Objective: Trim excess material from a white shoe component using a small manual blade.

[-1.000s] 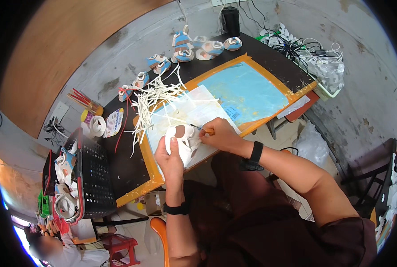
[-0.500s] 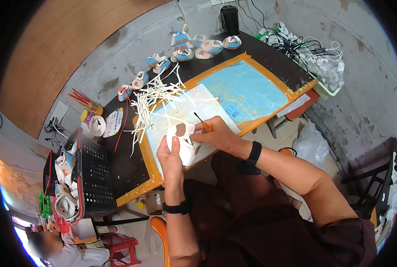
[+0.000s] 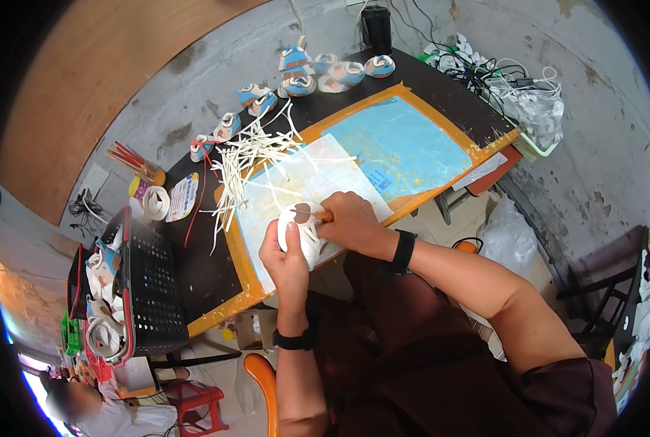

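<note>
A small white shoe upper (image 3: 309, 247) with a brown patch sits above the near edge of the work table. My left hand (image 3: 288, 258) is closed round its left side, thumb on top. In my right hand (image 3: 355, 224) is an awl-like tool with an orange-brown handle (image 3: 326, 216). Its thin metal shaft points left across the brown patch; whether the tip enters the material cannot be made out. Beyond the hands, a tangled pile of cream-white lace strips (image 3: 256, 156) lies partly over a white paper sheet (image 3: 332, 182). One strip reaches down toward the shoe.
Several blue, white and brown small shoes (image 3: 297, 86) line the table's back edge. A blue sheet (image 3: 394, 146) is framed with orange tape. At left stands a black basket (image 3: 146, 284) of shoes, near a tape roll (image 3: 156, 202). Cables (image 3: 478, 73) lie back right; a person (image 3: 114, 408) sits lower left.
The tool has swung from pointing up beside the shoe upper to lying across its brown patch. My right hand has turned with it, and my left hand has shifted slightly right.
</note>
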The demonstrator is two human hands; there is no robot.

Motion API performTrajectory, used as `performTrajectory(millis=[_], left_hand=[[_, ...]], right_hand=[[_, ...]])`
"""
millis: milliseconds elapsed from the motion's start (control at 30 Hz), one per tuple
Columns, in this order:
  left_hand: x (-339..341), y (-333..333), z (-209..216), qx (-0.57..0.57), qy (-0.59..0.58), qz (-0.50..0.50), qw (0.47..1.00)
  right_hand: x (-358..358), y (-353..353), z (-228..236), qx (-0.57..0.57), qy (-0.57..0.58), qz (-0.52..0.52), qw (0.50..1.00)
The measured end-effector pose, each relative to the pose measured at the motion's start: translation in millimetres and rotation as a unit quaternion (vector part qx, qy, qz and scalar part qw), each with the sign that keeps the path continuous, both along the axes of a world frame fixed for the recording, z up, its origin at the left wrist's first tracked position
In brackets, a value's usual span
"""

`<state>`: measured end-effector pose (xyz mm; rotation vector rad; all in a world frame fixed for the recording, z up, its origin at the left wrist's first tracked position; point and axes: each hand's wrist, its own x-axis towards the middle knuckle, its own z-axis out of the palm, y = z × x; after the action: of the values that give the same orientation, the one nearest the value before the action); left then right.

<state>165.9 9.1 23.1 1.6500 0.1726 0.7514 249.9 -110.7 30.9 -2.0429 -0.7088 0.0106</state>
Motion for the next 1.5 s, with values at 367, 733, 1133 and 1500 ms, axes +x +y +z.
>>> performTrajectory(millis=[367,733,1133,1500], left_hand=[[1.9,17.6,2.4,-0.023,0.043,-0.039,0.998],[-5.9,26.5,3.0,-0.140,0.131,-0.069,0.979],[-2.3,26.0,11.8,-0.178,0.111,-0.098,0.973],[2.6,39.3,26.2,-0.067,0.168,-0.133,0.974]], right_hand=[[12.3,0.6,-23.2,0.129,0.165,0.090,0.974],[7.0,-11.3,-8.2,0.223,0.303,0.171,0.911],[3.7,-24.9,7.3,0.219,0.247,0.209,0.920],[9.5,-46.0,21.8,0.016,0.024,0.177,0.984]])
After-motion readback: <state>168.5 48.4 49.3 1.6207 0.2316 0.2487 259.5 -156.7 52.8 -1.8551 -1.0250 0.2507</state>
